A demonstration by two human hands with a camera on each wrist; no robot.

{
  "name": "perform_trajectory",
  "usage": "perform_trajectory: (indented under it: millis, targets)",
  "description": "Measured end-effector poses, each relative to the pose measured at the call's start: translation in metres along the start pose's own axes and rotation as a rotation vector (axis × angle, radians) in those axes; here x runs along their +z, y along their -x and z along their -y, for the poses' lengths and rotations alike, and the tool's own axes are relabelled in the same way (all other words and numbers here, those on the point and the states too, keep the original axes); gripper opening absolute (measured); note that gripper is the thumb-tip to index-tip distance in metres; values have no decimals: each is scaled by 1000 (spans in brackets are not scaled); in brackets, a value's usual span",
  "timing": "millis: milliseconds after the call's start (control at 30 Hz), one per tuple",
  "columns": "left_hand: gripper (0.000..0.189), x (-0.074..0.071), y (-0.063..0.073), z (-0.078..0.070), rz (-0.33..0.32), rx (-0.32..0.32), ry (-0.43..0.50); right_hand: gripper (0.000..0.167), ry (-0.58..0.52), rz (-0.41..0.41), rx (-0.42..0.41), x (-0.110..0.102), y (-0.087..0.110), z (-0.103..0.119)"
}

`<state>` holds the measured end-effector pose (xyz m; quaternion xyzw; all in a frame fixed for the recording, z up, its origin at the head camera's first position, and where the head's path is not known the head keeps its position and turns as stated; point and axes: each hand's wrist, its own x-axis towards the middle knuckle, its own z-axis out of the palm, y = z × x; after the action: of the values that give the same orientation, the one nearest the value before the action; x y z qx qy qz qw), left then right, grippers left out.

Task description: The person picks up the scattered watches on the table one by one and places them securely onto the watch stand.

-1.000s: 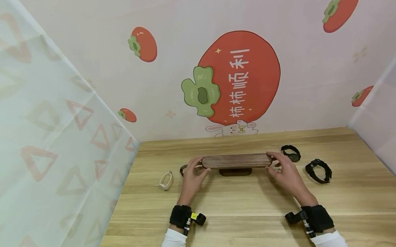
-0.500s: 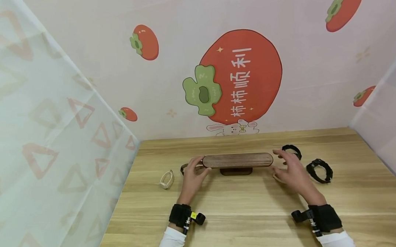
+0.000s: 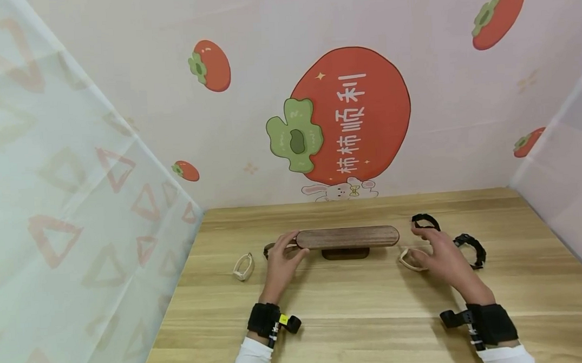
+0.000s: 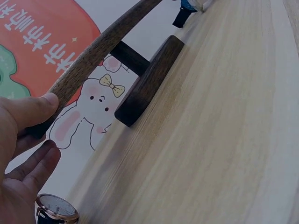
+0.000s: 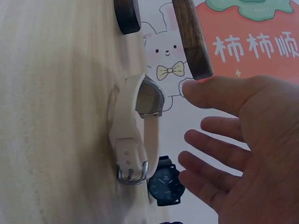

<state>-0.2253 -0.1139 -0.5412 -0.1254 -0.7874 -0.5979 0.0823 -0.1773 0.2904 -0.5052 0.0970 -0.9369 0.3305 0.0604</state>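
A dark wooden T-shaped watch stand [image 3: 347, 237] stands upright on the table, its long bar above a short base [image 4: 152, 81]. My left hand [image 3: 281, 266] holds the bar's left end, thumb on its near side. My right hand [image 3: 448, 258] is off the bar's right end, fingers apart and slightly bent, with nothing in them. Beside its thumb and fingertips stands a cream-strapped watch [image 5: 126, 128], its strap buckled into a loop. Behind that, a black watch [image 5: 166, 184] shows in the right wrist view.
A second pale-strapped watch [image 3: 243, 267] lies left of my left hand. Partly hidden behind that hand is a watch with a rose-gold case [image 4: 57, 207]. A chunky black watch [image 3: 478, 252] lies right of my right hand. A printed wall [image 3: 249, 129] rises behind the table.
My right hand has let go of the bar's right end and moved right and toward me, over by the cream watch. The left hand keeps its hold; the stand stays put.
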Motion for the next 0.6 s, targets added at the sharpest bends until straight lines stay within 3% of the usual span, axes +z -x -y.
perform_trajectory:
  millis: [167,600]
  targets:
    - [57,0,1,1,-4,3,2,65,30,38,50,9,3,0]
    - [56,0,0,2,-3,13,-26,67,139,-3,32,28,2,-1]
